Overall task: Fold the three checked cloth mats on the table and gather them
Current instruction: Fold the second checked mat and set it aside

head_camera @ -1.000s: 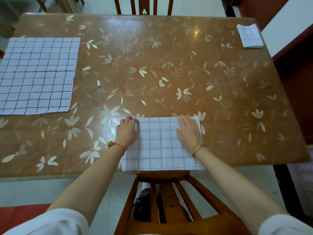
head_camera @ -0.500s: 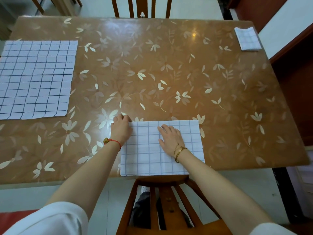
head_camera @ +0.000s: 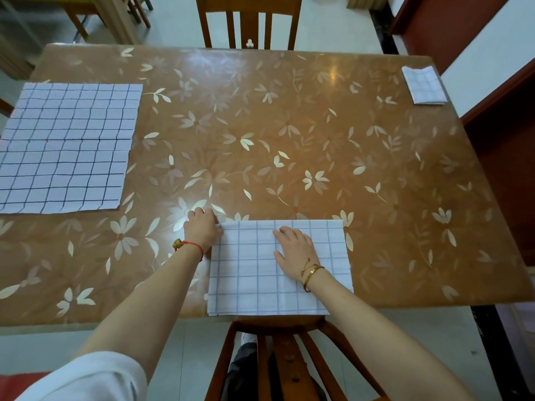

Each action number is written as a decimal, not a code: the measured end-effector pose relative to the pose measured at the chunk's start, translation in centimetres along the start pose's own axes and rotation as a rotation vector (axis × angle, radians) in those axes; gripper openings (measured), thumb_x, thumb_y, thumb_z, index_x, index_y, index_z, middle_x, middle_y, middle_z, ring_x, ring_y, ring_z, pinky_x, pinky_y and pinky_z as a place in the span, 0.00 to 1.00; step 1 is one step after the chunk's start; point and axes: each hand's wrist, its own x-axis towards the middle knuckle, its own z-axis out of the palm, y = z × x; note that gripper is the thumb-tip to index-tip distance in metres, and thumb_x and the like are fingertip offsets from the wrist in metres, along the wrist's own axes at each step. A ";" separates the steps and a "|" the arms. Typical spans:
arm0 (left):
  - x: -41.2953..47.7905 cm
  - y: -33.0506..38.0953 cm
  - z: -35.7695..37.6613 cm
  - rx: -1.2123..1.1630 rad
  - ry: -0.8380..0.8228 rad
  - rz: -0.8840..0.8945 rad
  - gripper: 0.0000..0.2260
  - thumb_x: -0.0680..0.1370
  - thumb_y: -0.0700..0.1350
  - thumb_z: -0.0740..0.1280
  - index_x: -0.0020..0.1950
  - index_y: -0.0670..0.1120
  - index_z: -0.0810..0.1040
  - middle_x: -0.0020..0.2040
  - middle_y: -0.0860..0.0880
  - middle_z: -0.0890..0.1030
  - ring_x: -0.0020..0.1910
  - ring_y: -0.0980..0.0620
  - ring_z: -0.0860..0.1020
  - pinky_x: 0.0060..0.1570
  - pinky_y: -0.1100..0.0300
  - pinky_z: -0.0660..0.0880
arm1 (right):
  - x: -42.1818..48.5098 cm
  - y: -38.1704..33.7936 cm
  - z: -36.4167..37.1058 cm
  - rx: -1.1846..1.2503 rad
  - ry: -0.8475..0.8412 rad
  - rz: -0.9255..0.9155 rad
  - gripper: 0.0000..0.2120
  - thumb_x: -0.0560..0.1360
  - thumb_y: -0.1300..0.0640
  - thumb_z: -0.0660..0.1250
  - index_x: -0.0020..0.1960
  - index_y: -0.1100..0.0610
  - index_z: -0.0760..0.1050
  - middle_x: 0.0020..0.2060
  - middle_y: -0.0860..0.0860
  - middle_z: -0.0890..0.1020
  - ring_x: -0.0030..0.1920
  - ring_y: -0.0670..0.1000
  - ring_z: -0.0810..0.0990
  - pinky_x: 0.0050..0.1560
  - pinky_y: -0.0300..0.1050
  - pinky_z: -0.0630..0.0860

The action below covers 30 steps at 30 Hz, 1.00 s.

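Observation:
A half-folded white checked mat [head_camera: 249, 273] lies at the table's near edge, its front slightly over the rim. My left hand [head_camera: 202, 228] sits at the mat's far-left corner with fingers curled onto the edge. Resting flat on the middle of that mat, my right hand [head_camera: 295, 251] has its fingers straight. A second checked mat [head_camera: 66, 146] lies unfolded at the table's left side. The third mat [head_camera: 424, 85] is folded small in the far-right corner.
The brown table [head_camera: 275, 134] has a glossy flower pattern. One wooden chair [head_camera: 249, 21] stands at the far side and another chair [head_camera: 278, 357] is right below me. A dark red cabinet [head_camera: 509, 157] stands to the right.
My right hand has slid left across the folded mat, from its right part to its middle. My left hand has stayed at the far-left corner.

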 end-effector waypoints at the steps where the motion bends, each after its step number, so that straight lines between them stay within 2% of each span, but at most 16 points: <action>1: 0.0 0.0 0.0 -0.019 -0.001 0.008 0.12 0.76 0.45 0.64 0.57 0.43 0.74 0.58 0.42 0.72 0.61 0.40 0.68 0.56 0.48 0.71 | 0.0 0.0 -0.1 -0.001 0.001 -0.002 0.26 0.80 0.49 0.56 0.77 0.51 0.58 0.73 0.48 0.63 0.72 0.53 0.62 0.73 0.54 0.58; 3: -0.1 -0.1 0.0 -0.092 0.007 0.034 0.09 0.75 0.44 0.65 0.53 0.44 0.75 0.54 0.44 0.74 0.58 0.42 0.70 0.54 0.49 0.73 | 0.0 -0.1 -0.2 0.000 0.001 -0.006 0.26 0.80 0.49 0.56 0.76 0.51 0.58 0.73 0.48 0.63 0.71 0.53 0.62 0.73 0.53 0.58; 5: -0.6 -0.1 0.2 -0.223 0.032 0.031 0.06 0.73 0.42 0.66 0.49 0.44 0.74 0.47 0.46 0.76 0.51 0.44 0.74 0.46 0.53 0.73 | 0.0 -0.1 -0.4 0.005 -0.004 -0.007 0.26 0.80 0.49 0.56 0.76 0.52 0.59 0.73 0.48 0.63 0.71 0.53 0.62 0.73 0.52 0.58; 7: -1.2 0.1 0.2 -0.419 0.045 -0.012 0.07 0.72 0.39 0.66 0.48 0.44 0.72 0.40 0.49 0.77 0.42 0.47 0.76 0.39 0.56 0.69 | 0.0 -0.1 -0.6 0.004 -0.004 -0.010 0.25 0.80 0.49 0.56 0.76 0.52 0.59 0.72 0.48 0.64 0.71 0.53 0.63 0.73 0.51 0.58; 10: -2.0 0.0 0.3 -0.575 0.054 -0.021 0.08 0.72 0.38 0.67 0.49 0.45 0.72 0.36 0.53 0.76 0.37 0.52 0.74 0.37 0.58 0.68 | 0.0 -0.2 -0.8 0.002 -0.008 -0.010 0.25 0.80 0.49 0.56 0.76 0.52 0.60 0.71 0.48 0.64 0.70 0.53 0.64 0.72 0.50 0.59; 12: -2.5 -0.1 0.4 -0.553 0.055 0.003 0.05 0.72 0.40 0.68 0.42 0.46 0.73 0.33 0.52 0.74 0.35 0.51 0.72 0.33 0.60 0.67 | 0.0 -0.3 -0.9 0.001 -0.014 -0.007 0.25 0.80 0.49 0.56 0.76 0.52 0.60 0.71 0.48 0.64 0.70 0.53 0.64 0.72 0.50 0.59; 15: -3.4 -0.7 1.0 -0.505 0.028 0.030 0.13 0.73 0.42 0.69 0.33 0.45 0.66 0.29 0.50 0.68 0.32 0.49 0.67 0.31 0.59 0.62 | 0.1 -0.3 -0.9 -0.009 -0.023 -0.006 0.25 0.80 0.49 0.57 0.76 0.52 0.60 0.71 0.48 0.65 0.70 0.53 0.64 0.72 0.51 0.59; 21: -4.8 -1.2 1.4 -0.501 0.003 0.005 0.12 0.75 0.46 0.69 0.36 0.44 0.70 0.32 0.49 0.73 0.33 0.50 0.70 0.33 0.59 0.65 | 0.0 -0.5 -1.2 -0.030 -0.035 -0.007 0.25 0.80 0.49 0.57 0.76 0.53 0.60 0.71 0.49 0.65 0.69 0.54 0.65 0.72 0.50 0.60; 24: -5.7 -1.1 1.5 -0.507 -0.059 0.014 0.09 0.74 0.46 0.70 0.40 0.42 0.75 0.35 0.48 0.81 0.34 0.49 0.77 0.35 0.59 0.71 | 0.1 -0.5 -1.3 -0.036 -0.048 -0.009 0.25 0.80 0.49 0.57 0.75 0.53 0.60 0.70 0.49 0.65 0.69 0.54 0.65 0.71 0.50 0.60; 28: -7.1 -1.5 2.4 -0.462 -0.101 0.007 0.09 0.73 0.47 0.70 0.40 0.43 0.75 0.36 0.50 0.79 0.35 0.51 0.76 0.34 0.59 0.71 | 0.0 -0.5 -1.3 -0.047 -0.060 -0.004 0.26 0.80 0.49 0.57 0.76 0.53 0.58 0.72 0.49 0.64 0.70 0.53 0.64 0.72 0.51 0.59; 30: -7.9 -1.6 2.7 -0.460 -0.105 -0.002 0.11 0.73 0.47 0.70 0.37 0.44 0.72 0.33 0.51 0.76 0.32 0.53 0.73 0.31 0.62 0.68 | 0.0 -0.5 -1.3 -0.050 -0.070 -0.003 0.27 0.80 0.49 0.57 0.77 0.53 0.58 0.72 0.49 0.63 0.71 0.53 0.63 0.73 0.52 0.58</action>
